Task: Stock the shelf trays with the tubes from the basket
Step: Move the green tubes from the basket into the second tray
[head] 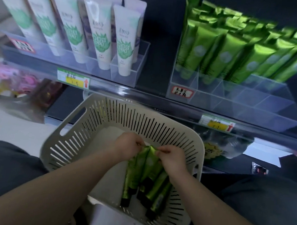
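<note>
Now, tubes (139, 167): in basket (70, 121), crimped ends up between both hands.
Left hand (125, 145): pinching tubes.
Right hand (173, 158): pinching tubes.

Two bare forearms enter from the lower frame edge, the left from 7 o'clock and the right from 5 o'clock, converging toward the centre. The left hand (125, 144) and right hand (173, 157) sit close together, backs of the hands facing the camera, knuckles toward 12 o'clock. Fingers of both hands are curled inward, each in a pinching grip with the fingertips (142, 144) drawn toward the gap between the hands. Both wrists are nearly straight. Dark-clothed thighs flank the forearms at 8 and 4 o'clock.
</note>
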Tool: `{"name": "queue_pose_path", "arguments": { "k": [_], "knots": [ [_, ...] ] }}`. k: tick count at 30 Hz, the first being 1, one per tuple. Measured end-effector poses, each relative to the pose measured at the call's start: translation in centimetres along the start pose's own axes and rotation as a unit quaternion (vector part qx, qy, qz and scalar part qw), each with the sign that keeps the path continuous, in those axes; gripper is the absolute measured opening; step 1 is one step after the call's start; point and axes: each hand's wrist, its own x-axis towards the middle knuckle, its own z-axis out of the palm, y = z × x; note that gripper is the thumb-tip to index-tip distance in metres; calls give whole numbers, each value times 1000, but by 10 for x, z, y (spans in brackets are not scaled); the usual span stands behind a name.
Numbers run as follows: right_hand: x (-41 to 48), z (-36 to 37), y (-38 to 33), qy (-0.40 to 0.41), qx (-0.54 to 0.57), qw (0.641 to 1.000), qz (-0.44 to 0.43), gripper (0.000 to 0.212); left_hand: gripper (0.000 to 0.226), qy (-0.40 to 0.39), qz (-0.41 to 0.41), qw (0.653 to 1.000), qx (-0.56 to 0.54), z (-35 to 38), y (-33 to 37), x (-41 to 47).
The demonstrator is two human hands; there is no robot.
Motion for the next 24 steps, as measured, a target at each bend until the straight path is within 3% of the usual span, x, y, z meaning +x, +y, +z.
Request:
{"name": "queue_pose_path", "arguments": {
  "k": [7,24],
  "knots": [
    [-31,-33,-26,10,-4,996,-89,11,19,19,53,998,24,-29,33,-37],
    [-71,-153,-92,44,101,967,-228,13,21,173,193,960,103,-73,159,-86]
  ]
}}
